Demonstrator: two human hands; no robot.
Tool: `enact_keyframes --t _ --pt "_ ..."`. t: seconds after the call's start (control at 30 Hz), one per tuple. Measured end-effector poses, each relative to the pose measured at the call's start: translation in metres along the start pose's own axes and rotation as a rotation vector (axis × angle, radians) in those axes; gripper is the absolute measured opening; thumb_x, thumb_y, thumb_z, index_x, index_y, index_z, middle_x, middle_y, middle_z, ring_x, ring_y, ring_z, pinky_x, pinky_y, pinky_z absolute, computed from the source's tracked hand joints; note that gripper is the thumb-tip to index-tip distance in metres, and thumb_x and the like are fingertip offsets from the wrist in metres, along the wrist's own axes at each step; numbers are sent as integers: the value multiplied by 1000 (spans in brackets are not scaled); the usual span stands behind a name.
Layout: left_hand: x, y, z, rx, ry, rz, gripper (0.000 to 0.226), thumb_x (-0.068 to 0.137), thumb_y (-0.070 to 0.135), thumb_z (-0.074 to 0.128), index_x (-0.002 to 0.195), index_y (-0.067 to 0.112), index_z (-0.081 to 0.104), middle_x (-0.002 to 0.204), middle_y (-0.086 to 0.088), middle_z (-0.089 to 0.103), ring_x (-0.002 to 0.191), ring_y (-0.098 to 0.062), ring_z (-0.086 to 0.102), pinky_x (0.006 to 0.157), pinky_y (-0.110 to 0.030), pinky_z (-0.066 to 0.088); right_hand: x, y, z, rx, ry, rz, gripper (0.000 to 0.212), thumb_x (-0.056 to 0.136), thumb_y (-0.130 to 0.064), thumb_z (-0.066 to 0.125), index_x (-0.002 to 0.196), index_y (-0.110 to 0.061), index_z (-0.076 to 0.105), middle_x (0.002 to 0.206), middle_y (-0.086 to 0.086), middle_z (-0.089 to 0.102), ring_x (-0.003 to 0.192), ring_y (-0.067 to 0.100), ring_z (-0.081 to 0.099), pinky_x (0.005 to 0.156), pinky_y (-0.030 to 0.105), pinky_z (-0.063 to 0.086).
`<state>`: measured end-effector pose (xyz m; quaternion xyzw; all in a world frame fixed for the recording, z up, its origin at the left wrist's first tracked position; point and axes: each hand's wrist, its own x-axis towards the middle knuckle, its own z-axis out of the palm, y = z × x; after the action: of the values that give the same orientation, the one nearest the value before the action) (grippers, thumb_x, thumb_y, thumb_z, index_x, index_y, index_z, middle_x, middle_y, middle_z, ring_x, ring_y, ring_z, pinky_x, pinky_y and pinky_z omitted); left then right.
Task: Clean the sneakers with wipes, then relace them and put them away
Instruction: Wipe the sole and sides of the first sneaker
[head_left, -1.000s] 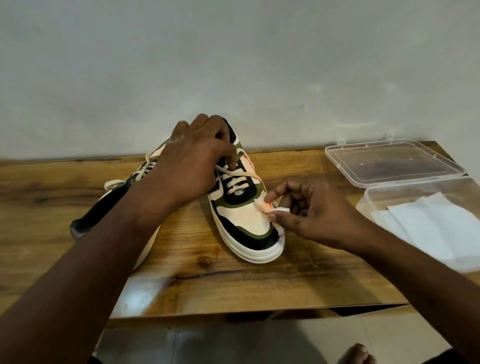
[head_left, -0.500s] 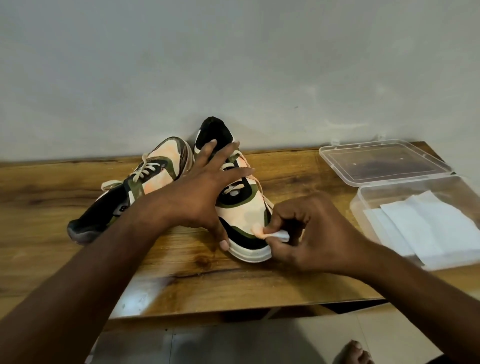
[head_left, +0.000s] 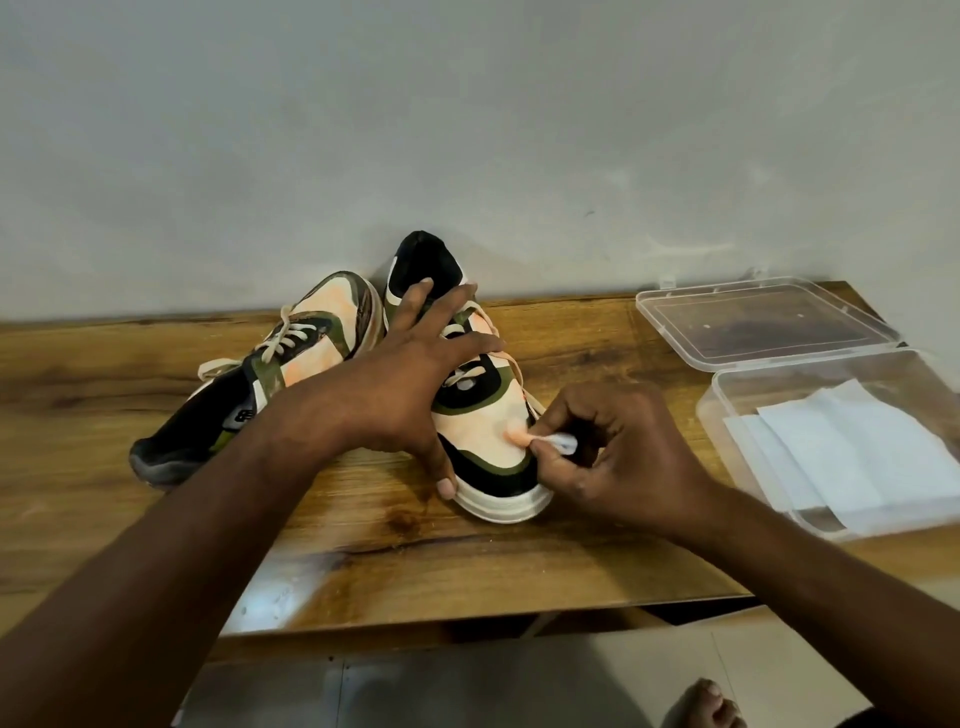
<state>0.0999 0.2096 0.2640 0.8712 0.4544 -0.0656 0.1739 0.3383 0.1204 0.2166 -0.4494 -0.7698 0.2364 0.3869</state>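
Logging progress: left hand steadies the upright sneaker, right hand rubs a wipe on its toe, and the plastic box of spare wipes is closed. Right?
Not quite. The head view shows the plastic box open, its lid lying behind it. The rest holds: left hand steadies the upright sneaker, right hand rubs a wipe on its toe.

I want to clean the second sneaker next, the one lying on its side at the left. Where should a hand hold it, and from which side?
Probably grip the left sneaker across its laced midfoot, coming from above. It lies tilted against the other sneaker, with its laces up and its black heel toward the table edge, so that middle part is exposed and narrow enough for fingers to wrap.
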Motion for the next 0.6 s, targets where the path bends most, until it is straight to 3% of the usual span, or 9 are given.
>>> enact_keyframes --t 0.17,0.3,0.4,0.6 --pt "1 0 -1 5 12 12 143 35 51 104 156 52 29 166 24 -25 153 -19 -34 126 -62 11 -2 -14 6 -83 -153 -157 15 85 -15 83 99 -14 80 90 -9 73 74 5 65 60 21 53" --pt "3 1 -1 10 -6 3 144 32 56 102 155 52 28 166 25 -23 153 -19 -35 125 -65 12 10 4 0 -79 -32 -12 16 88 -15 81 103 -18 82 88 -15 72 73 3 64 59 13 48" --pt "4 0 0 12 -8 5 144 32 58 101 155 53 28 166 26 -23 153 -19 -35 124 -68 14 17 8 2 -82 15 96 20 89 -15 81 108 -19 82 87 -16 71 73 5 64 57 12 45" --pt "4 -1 1 -12 3 28 141 32 53 103 154 51 30 167 25 -20 154 -19 -33 125 -66 15 18 -22 11 -227 -203 -123 15 90 -19 78 105 -19 82 86 -6 69 70 6 60 59 16 46"
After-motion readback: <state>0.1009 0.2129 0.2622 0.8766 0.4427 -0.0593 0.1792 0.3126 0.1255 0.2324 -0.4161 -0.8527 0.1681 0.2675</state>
